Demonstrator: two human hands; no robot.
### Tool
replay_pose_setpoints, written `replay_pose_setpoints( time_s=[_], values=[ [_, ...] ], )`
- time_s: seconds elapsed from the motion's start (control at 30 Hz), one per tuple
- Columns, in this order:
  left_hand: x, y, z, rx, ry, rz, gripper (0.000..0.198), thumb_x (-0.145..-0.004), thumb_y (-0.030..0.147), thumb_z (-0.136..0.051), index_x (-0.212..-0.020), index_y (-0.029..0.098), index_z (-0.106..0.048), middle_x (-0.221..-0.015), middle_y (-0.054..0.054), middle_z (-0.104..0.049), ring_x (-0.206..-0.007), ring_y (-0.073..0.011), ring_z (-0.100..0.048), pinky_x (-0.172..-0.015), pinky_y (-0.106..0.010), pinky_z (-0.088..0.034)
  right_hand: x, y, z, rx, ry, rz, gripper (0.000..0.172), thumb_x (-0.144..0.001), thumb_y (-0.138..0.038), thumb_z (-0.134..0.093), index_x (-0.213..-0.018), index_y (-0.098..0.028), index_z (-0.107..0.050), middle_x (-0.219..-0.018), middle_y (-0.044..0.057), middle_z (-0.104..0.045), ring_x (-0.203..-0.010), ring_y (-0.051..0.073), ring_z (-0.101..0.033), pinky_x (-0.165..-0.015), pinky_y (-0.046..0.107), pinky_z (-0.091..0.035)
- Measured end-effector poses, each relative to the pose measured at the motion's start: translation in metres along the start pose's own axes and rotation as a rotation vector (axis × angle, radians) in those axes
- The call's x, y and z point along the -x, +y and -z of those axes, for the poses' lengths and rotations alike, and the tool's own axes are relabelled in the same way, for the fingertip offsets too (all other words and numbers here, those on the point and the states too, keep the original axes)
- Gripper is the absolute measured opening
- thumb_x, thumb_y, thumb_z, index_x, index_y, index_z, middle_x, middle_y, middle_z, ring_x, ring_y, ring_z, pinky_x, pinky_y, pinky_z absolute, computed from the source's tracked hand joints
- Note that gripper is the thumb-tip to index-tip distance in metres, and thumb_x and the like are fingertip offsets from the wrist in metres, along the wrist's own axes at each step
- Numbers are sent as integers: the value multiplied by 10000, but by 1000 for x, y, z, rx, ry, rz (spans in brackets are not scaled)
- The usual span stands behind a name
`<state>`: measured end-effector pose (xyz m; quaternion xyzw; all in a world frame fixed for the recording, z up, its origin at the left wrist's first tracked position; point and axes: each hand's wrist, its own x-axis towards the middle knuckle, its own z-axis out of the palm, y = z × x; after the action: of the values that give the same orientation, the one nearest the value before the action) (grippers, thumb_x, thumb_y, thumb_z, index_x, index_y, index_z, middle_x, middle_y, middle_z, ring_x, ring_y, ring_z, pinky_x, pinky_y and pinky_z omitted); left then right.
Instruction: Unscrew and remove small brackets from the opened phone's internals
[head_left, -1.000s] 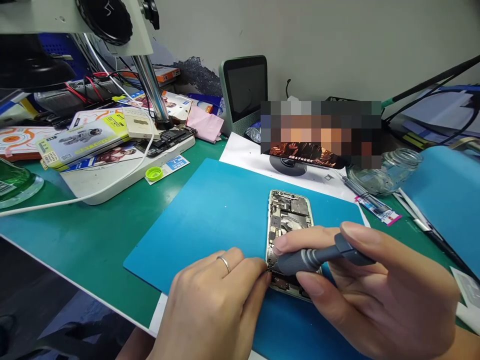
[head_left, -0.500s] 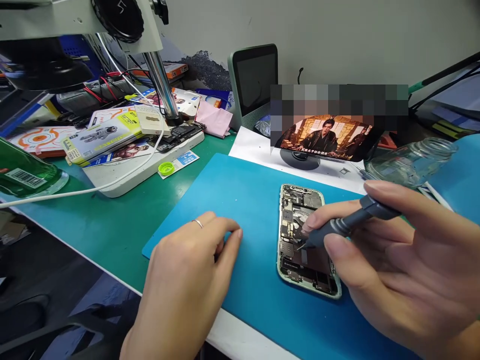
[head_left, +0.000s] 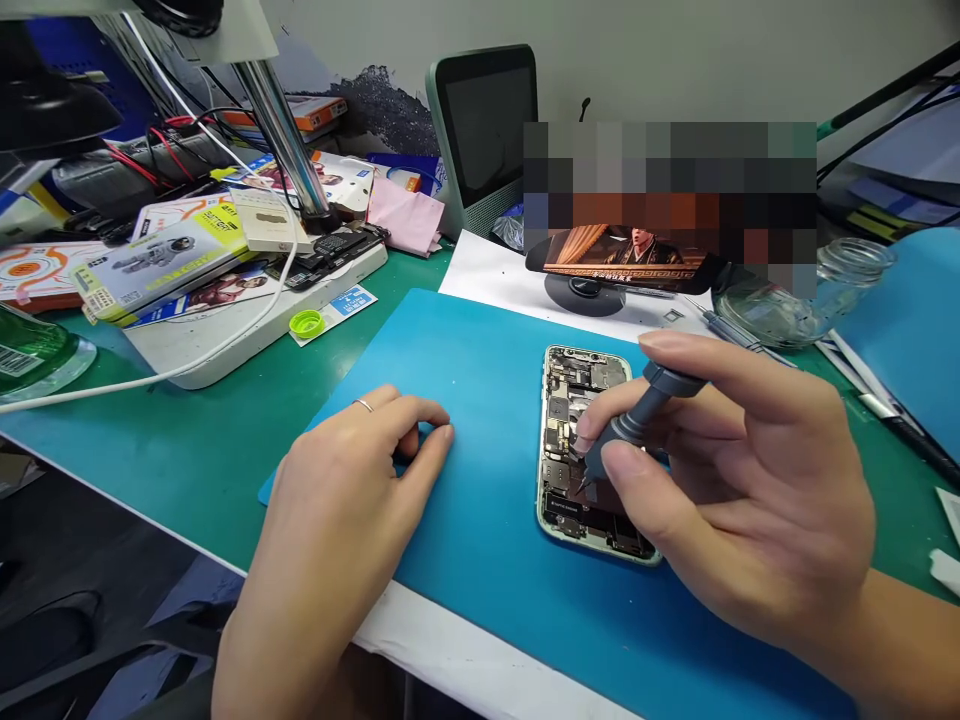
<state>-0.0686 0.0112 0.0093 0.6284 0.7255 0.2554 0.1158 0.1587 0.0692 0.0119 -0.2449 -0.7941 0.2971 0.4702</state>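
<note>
An opened smartphone (head_left: 556, 410) lies on the blue mat (head_left: 480, 400), its circuit boards and inner parts exposed. My right hand (head_left: 757, 490) is closed on a grey precision screwdriver (head_left: 637, 418), held tilted between thumb and fingers with the index finger on its end cap. The screwdriver's thin tip points down over the lower middle of the phone; whether it touches is unclear. My right fingers hide part of the phone's right side. Left of the phone, my left hand (head_left: 337, 490) rests on the mat, fingers curled and thumb against the index finger, with nothing visible in them.
A glass jar (head_left: 810, 300) and a partly blurred phone playing video (head_left: 622, 262) stand behind the mat. At the left, a microscope stand (head_left: 277, 140) rises from a base (head_left: 202, 360) piled with boxes. A white cable (head_left: 187, 365) crosses the table's left side.
The whole view has shifted slightly. My right hand holds the screwdriver more upright, its tip still over the lower part of the phone. My left hand keeps its curled pose beside it.
</note>
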Motion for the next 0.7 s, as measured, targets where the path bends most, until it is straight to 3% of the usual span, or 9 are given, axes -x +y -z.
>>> replay_pose_setpoints(
  time_s=[0.37,0.7],
  values=[
    [6,1,3,39,-17,-7,263,-940,345,-691,-1201,376,-686,-868,63,-581,-666,-125,-525,-601,-282,-350,-2,-2,-1,-34,18,-17,656,-896,-1,-617,-1454,-332,-522,-1070,44,-672,-833,189,-733,-565,286,-641],
    [15,7,2,73,20,-157,138,-994,261,-654,-1103,335,-693,-874,72,-584,-698,-97,-563,-629,-263,-376,-1,-1,0,-5,17,-15,668,-895,-32,-657,-1457,-361,-511,-1110,33,-710,-876,196,-744,-709,330,-681]
  ],
)
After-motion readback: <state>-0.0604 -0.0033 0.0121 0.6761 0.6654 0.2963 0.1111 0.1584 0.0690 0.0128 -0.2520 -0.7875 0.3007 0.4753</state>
